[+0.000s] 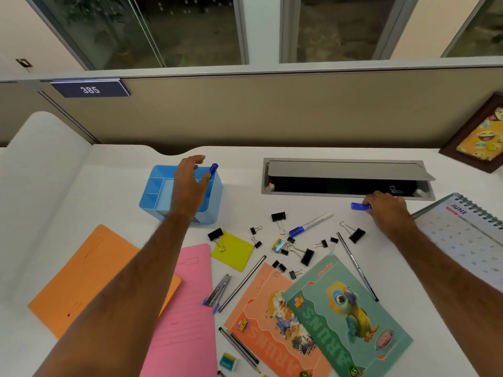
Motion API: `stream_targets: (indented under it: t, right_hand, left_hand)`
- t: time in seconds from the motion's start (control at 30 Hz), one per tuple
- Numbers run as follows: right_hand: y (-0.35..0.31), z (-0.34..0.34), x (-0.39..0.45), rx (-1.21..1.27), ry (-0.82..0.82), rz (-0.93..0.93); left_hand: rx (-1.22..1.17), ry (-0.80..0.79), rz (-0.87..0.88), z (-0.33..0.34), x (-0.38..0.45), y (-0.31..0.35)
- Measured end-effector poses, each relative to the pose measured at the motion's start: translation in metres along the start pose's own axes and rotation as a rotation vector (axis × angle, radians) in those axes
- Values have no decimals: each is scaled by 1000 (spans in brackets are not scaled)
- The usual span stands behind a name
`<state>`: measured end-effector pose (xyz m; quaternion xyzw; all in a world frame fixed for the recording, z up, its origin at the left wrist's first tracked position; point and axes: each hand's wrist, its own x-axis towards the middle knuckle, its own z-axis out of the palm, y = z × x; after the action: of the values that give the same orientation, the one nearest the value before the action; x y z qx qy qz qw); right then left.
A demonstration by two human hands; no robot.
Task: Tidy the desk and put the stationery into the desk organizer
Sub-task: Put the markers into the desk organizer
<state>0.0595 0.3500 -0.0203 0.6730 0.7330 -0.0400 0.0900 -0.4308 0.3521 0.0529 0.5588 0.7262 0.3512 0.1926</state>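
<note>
The light blue desk organizer (152,197) stands at the back left of the white desk (313,210). My left hand (190,180) hovers over its tall rear compartment with fingers spread; a blue-capped marker (213,170) stands in that compartment just beside the thumb. My right hand (388,210) lies on the desk by the cable tray and grips a second blue marker (359,206), only its cap end showing. A third blue-capped white marker (310,224) lies between them, among several black binder clips (279,217).
An open grey cable tray (348,178) is sunk into the desk at the back. A calendar (468,235) stands right. Orange (89,278) and pink folders (187,322), a yellow sticky pad (234,251), two notebooks (348,314), pencils, pens and erasers lie in front.
</note>
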Motion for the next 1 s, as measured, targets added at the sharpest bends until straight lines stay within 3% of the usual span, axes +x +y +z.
stream_targets:
  t: [0.2, 0.4, 0.6, 0.8, 1.0]
  right_hand:
    - [-31, -17, -9, 106, 53, -28]
    - [-94, -63, -43, 507, 135, -127]
    - [-143, -86, -73, 705, 196, -239]
    - [-165, -78, -77, 895, 268, -241]
    - [-172, -69, -68, 908, 264, -274]
  left_hand:
    - [-109, 44, 82, 15, -41, 30]
    - [-320, -193, 58, 52, -98, 74]
    - [-497, -306, -39, 76, -124, 107]
    - [-600, -268, -102, 67, -125, 110]
    - [-489, -196, -100, 48, -114, 100]
